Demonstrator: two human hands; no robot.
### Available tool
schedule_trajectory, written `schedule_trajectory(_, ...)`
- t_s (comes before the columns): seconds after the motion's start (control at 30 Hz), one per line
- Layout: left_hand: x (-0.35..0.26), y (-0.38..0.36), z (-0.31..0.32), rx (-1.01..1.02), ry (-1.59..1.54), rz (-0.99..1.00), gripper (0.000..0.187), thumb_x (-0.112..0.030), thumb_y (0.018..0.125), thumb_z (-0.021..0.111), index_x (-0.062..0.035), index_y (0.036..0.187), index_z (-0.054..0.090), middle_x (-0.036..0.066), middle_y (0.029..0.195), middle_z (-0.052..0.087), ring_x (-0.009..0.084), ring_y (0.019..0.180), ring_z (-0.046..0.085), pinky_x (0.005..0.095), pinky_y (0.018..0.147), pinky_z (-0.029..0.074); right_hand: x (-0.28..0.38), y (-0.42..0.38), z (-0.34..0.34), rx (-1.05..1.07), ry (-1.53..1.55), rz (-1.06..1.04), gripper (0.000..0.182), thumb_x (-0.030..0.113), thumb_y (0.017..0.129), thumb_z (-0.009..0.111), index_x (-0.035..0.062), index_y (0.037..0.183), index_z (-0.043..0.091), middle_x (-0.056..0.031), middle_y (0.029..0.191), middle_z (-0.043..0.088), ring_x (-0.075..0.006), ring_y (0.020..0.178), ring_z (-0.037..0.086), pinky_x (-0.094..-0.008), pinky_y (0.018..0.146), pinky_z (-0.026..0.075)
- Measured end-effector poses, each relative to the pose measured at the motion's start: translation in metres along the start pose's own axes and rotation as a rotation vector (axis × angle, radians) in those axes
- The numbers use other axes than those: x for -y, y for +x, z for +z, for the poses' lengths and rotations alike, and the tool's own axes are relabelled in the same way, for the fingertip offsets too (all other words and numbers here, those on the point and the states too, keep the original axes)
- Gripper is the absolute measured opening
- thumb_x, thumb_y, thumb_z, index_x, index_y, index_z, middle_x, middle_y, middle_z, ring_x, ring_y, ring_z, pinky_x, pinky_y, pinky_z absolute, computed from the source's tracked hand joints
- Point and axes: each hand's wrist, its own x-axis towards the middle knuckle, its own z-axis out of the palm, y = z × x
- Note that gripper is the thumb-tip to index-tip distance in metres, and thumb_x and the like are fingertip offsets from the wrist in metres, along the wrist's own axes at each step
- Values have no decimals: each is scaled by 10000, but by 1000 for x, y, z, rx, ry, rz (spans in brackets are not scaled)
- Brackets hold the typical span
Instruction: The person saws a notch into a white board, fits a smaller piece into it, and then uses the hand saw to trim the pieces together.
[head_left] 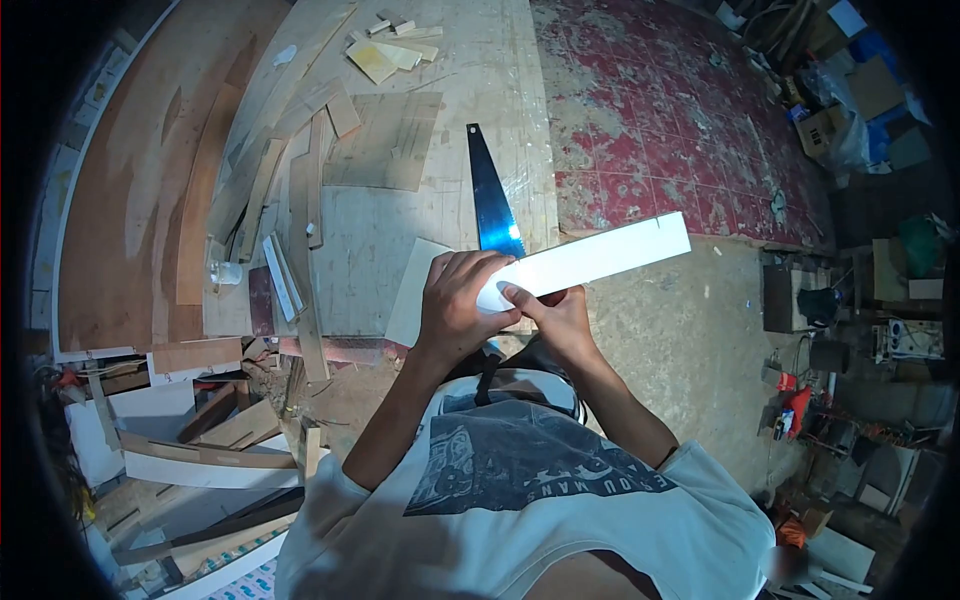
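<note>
A white strip of board (pixel 600 253) is gripped between my two hands, angled up to the right, with a small notch or mark near its far right end. My left hand (pixel 462 300) is closed around the strip's left end, fingers over the top. Just right of it, my right hand (pixel 562 320) pinches the lower edge, thumb on the white face and fingers underneath. Beyond my hands, a handsaw (pixel 492 200) points its dark, shiny blade away from me. Its handle is hidden behind my left hand and the strip.
A plywood sheet (pixel 375 235) carries loose wood strips and small offcuts (pixel 390 55). To the left lies a brown board (pixel 130 200), with a clear cup (pixel 228 272) near it. Scrap wood (pixel 210 460) is heaped at lower left. Worn red flooring (pixel 670 130) spreads at upper right; clutter lines the right side.
</note>
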Motion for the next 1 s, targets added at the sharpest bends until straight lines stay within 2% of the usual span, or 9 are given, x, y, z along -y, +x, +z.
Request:
schedule_trajectory(0.17, 10, -6, 2, 62, -32, -27, 546, -208, 584, 817, -31, 1066, 632, 102, 1072, 639, 268, 988, 605, 389, 852, 465, -14, -1, -6, 56, 26, -28, 280, 96, 833, 711, -32, 1060, 607, -100, 968, 659, -155, 913, 632, -289, 763, 534)
schedule_trajectory(0.23, 11, -8, 1, 71, -48, -29, 542, -214, 591, 819, -28, 1064, 632, 104, 1071, 638, 273, 985, 608, 387, 835, 481, -11, -4, -7, 44, 285, 99, 298, 135, 879, 665, -30, 1114, 587, -111, 1019, 646, -169, 926, 636, -316, 795, 547)
schedule_trajectory(0.43, 11, -7, -5, 74, -183, -47, 493, -211, 670, 821, 0, 1077, 641, 121, 1023, 635, 254, 927, 616, 340, 813, 489, -20, -2, -13, 74, 179, 36, 285, 157, 923, 607, -27, 1139, 580, -114, 1016, 646, -176, 905, 645, -320, 802, 556)
schedule_trajectory(0.53, 17, -7, -15, 70, -391, -212, 477, -228, 696, 819, 15, 1064, 636, 120, 993, 615, 245, 914, 608, 322, 810, 487, -16, -2, -8, 36, 185, 40, 255, 156, 922, 607, -25, 1101, 593, -105, 981, 655, -171, 874, 650, -314, 792, 555)
schedule_trajectory(0.6, 44, -12, -12, -133, -335, -318, 491, -254, 694, 820, 29, 1048, 630, 130, 963, 581, 259, 899, 599, 313, 796, 481, -15, 0, -10, 27, 238, 37, 240, 156, 919, 609, -26, 1075, 599, -101, 962, 660, -169, 854, 652, -310, 780, 556)
schedule_trajectory(0.63, 58, -12, -10, -128, -336, -318, 491, -254, 694, 820, 29, 1048, 630, 130, 963, 581, 259, 899, 599, 313, 796, 481, -18, 3, -14, 36, 244, 69, 236, 155, 919, 607, -31, 1063, 601, -105, 952, 661, -171, 839, 653, -307, 765, 555)
schedule_trajectory(0.7, 94, -13, -3, -59, 18, -409, 511, -277, 691, 819, 37, 1044, 624, 146, 963, 553, 288, 908, 575, 341, 790, 480, -19, 4, -16, 43, 251, 100, 232, 155, 919, 605, -36, 1051, 602, -108, 942, 662, -172, 824, 654, -304, 750, 554)
schedule_trajectory(0.8, 181, -46, 42, 71, 227, -419, 559, -315, 693, 810, 50, 1070, 620, 165, 968, 560, 316, 928, 546, 398, 812, 466, -17, 4, -15, -9, 254, 85, 245, 153, 920, 598, -50, 1056, 600, -122, 927, 663, -178, 796, 655, -304, 730, 552)
schedule_trajectory(1.0, 257, -102, 87, 290, 311, -497, 634, -336, 677, 813, 42, 1136, 593, 161, 1067, 511, 318, 1010, 519, 398, 857, 445, -15, 0, -16, -1, 245, 78, 280, 165, 913, 612, -59, 1079, 588, -129, 941, 660, -181, 802, 658, -309, 749, 557)
